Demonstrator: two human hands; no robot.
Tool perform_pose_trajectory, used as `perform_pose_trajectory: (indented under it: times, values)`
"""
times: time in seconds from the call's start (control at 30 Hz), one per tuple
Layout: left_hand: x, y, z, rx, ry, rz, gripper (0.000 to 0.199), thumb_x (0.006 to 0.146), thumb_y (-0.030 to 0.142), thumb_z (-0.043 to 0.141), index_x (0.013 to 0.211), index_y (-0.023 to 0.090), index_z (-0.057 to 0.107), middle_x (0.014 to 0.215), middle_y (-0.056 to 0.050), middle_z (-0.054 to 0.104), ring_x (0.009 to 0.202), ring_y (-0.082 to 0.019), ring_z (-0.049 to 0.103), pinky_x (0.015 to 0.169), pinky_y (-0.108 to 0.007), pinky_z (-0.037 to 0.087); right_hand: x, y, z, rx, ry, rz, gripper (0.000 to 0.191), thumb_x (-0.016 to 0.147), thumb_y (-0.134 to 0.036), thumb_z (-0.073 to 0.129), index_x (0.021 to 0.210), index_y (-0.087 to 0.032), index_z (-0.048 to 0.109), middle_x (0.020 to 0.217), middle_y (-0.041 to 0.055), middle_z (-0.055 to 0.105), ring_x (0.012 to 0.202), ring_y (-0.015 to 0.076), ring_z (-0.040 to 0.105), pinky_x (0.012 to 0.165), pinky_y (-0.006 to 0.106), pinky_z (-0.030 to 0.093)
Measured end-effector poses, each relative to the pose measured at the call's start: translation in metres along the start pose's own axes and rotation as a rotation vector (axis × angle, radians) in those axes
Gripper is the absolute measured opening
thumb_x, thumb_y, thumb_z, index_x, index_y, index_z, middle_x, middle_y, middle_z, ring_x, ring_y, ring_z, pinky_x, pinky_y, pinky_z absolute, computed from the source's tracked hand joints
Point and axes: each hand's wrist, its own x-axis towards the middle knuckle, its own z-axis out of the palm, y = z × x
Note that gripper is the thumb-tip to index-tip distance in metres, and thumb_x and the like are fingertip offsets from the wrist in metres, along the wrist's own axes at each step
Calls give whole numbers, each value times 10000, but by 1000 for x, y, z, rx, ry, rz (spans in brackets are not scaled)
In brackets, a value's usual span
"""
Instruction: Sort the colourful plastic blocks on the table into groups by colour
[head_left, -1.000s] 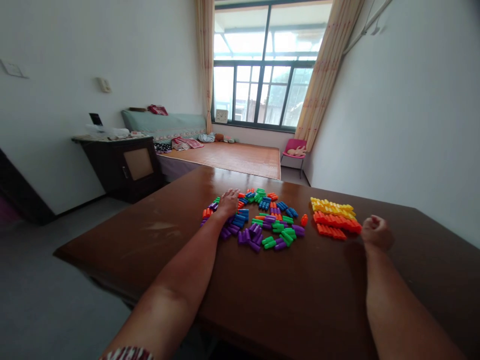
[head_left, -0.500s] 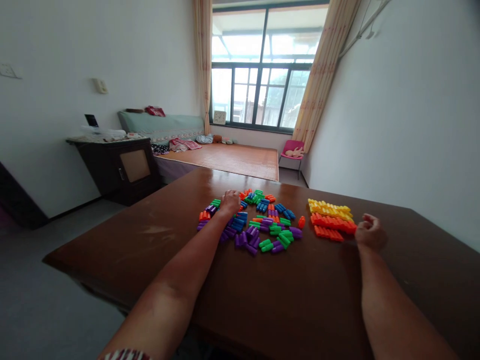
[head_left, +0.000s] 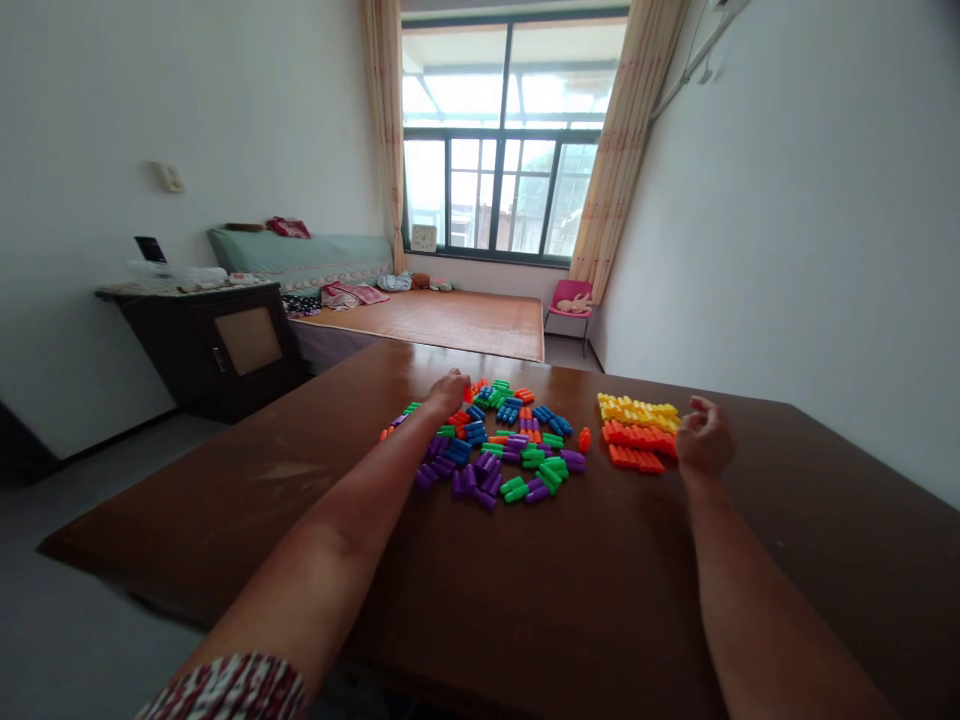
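Observation:
My left hand (head_left: 448, 392) reaches to the far left part of a loose pile of coloured plastic blocks. Its fingers are closed at the tips on an orange block (head_left: 467, 394). Purple blocks (head_left: 480, 478), blue blocks (head_left: 510, 410) and green blocks (head_left: 551, 468) lie scattered to its right and nearer to me. On the right, my right hand (head_left: 706, 440) is beside the right end of an orange row (head_left: 637, 437), its fingers loosely curled and apart. No block shows in it. Yellow rows (head_left: 634, 411) lie just behind the orange ones.
A single orange block (head_left: 585, 439) lies between the pile and the rows. Everything rests on a dark brown table (head_left: 540, 580). Beyond it are a low bed (head_left: 465, 320), a pink chair (head_left: 568, 297) and a dark cabinet (head_left: 202, 345).
My left hand has lifted slightly and drawn back from the pile, an orange block now showing at its fingertips. My right hand stays by the rows. The whole view has shifted a little.

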Motion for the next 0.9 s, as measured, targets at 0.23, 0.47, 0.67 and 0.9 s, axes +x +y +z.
perform_pose_trajectory:
  times: [0.23, 0.47, 0.67, 0.9]
  values:
    - [-49, 59, -9, -497, 365, 355, 177, 828, 104, 543, 936, 184, 659, 997, -43, 608, 951, -147, 615, 865, -259, 531, -53, -145, 15, 614, -811, -72, 413, 847, -506, 539, 1122, -214, 639, 1016, 73, 688, 837, 218, 636, 770, 360, 503]
    - [-89, 86, 11, -491, 450, 399, 274, 870, 142, 523, 1111, 221, 627, 1132, -63, 596, 1125, -181, 558, 1001, -328, 478, -99, -187, 15, 959, -1226, 10, 453, 772, -560, 642, 1058, -211, 678, 957, 17, 701, 861, 183, 630, 740, 304, 514]
    - [-90, 68, 15, -446, 449, 420, 340, 887, 165, 498, 1204, 241, 597, 1254, -57, 559, 1223, -185, 509, 1082, -346, 425, -44, -138, 9, 914, -956, 220, 487, 646, -382, 780, 1070, -201, 622, 979, 52, 716, 872, 195, 660, 759, 328, 543]
    - [-87, 55, 13, -375, 459, 332, 282, 915, 179, 442, 1058, 239, 678, 1121, -50, 615, 1154, -193, 555, 1046, -357, 459, 7, 2, -47, 455, -604, 430, 246, 690, -281, 711, 900, -186, 622, 885, 101, 724, 799, 208, 687, 646, 308, 580]
